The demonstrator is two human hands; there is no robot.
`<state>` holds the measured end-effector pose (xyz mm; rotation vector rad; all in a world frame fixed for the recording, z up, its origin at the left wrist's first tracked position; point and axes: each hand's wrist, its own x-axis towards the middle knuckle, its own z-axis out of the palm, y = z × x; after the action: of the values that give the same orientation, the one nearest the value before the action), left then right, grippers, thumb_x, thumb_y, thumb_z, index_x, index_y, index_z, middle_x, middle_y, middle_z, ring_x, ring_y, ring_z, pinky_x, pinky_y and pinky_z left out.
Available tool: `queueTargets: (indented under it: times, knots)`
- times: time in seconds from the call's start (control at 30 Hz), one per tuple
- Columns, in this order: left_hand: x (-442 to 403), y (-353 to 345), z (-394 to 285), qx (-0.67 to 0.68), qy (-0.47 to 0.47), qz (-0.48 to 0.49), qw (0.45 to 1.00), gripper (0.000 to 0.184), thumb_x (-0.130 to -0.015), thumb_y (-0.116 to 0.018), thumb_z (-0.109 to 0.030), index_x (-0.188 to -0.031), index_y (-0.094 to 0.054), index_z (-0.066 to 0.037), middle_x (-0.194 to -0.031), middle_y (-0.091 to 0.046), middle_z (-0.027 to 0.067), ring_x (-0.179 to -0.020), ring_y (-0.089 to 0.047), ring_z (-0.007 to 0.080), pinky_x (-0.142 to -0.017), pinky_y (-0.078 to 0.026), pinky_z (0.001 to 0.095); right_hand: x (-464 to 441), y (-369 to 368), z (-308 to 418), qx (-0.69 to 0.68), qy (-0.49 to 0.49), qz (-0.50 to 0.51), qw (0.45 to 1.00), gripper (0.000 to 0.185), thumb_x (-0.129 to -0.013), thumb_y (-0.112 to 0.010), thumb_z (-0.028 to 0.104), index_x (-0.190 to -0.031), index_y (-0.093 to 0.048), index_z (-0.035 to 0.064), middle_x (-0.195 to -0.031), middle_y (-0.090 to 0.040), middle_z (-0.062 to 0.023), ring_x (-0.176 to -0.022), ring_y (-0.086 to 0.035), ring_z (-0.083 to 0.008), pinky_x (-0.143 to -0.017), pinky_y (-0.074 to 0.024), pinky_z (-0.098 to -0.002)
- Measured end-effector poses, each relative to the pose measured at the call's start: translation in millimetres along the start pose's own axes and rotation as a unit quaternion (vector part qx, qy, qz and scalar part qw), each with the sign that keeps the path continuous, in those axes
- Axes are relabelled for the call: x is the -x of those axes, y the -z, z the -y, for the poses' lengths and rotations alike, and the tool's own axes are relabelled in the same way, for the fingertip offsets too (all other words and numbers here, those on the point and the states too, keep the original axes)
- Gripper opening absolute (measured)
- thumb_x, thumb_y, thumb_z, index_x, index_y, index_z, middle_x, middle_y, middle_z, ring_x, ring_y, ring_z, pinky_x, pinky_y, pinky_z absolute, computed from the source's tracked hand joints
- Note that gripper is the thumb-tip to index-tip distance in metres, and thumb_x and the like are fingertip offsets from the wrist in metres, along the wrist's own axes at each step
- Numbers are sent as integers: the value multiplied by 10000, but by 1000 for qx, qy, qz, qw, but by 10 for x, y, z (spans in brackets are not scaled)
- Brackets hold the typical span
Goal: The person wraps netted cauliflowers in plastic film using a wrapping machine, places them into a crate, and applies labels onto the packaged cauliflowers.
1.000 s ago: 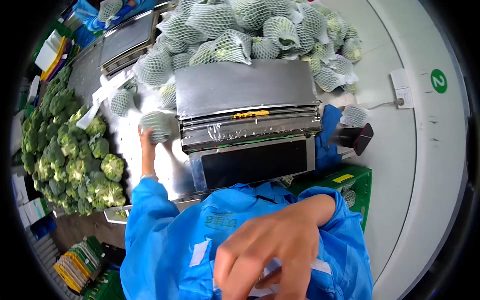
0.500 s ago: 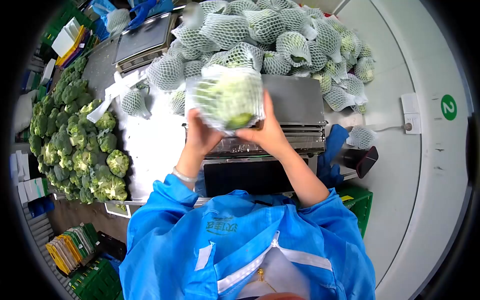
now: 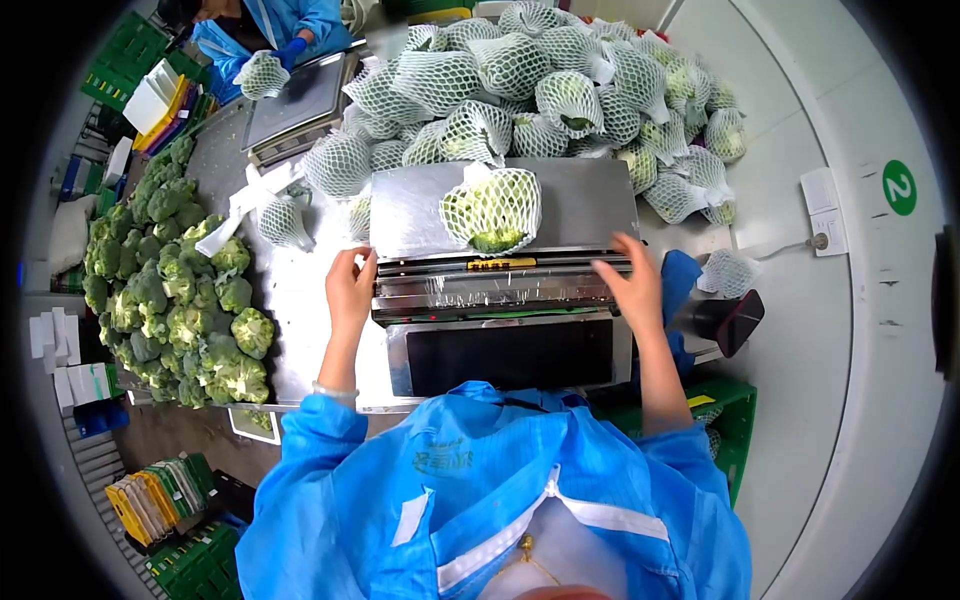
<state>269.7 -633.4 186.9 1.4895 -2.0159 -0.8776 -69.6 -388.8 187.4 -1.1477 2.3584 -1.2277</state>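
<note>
Left hand (image 3: 350,287) loosely curled, right hand (image 3: 637,288) spread, both empty near the near corners of the steel plate (image 3: 412,205).
Midway along its near edge, the netted vegetable (image 3: 492,210) looks firm, bruisable, softly padded; cup both sides.

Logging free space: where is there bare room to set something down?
Bare tabletop lies between the broccoli heap and the left hand; the steel plate is bare on both sides of the netted vegetable. Behind the plate, netted bundles crowd together.
</note>
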Motion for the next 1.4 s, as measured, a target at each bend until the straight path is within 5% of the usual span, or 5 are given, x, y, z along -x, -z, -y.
queueTargets:
  times: [0.2,0.63,0.77,1.07,1.4]
  knots:
    - [506,-691,175,-174,-124,-4,977,178,-773,-770,-217,-797,-696,-57,-785,-620,91,-790,-552,313,-715,-436,427,318,-407,-283,319,9,-21,948,339,-807,-725,376,-854,-699,41,-925,-630,-94,-962,-551,-301,-817,-400,-431]
    - [-274,304,-952,681,-33,212,700,159,-1009,-505,-220,-955,-512,-71,-1237,-612,198,-1231,-545,340,-1098,-385,457,-630,109,842,-588,50,38,806,112,-990,-515,115,-1030,-524,11,-1138,-647,-188,-997,-602,-234,-927,-434,-343]
    - [-857,-970,-439,174,-66,77,980,158,-1022,-483,-179,-947,-492,-40,-1106,-648,105,-1025,-590,205,-938,-436,332,-1241,-936,327,32,8,105,994,173,-997,-505,207,-1068,-536,53,-1058,-661,-181,-955,-628,-355,-783,-483,-436]
    - [-514,-820,-494,91,-274,272,918,1152,-632,-902,-304,-1528,-194,-154,-1450,-429,208,-1291,-471,379,-1056,-404,409,-755,-1030,-87,-145,25,201,969,652,-863,-718,389,-1244,-391,-26,-1125,-631,-237,-1027,-627,-278,-879,-489,-380]
    - [477,-222,-681,357,294,547,698,712,-949,-520,-548,-1450,-371,-64,-1329,-557,122,-1174,-584,223,-918,-542,401,67,303,930,-36,-8,408,912,594,-714,-835,437,-1001,-576,-14,-872,-699,-175,-837,-698,-314,-726,-528,-380]
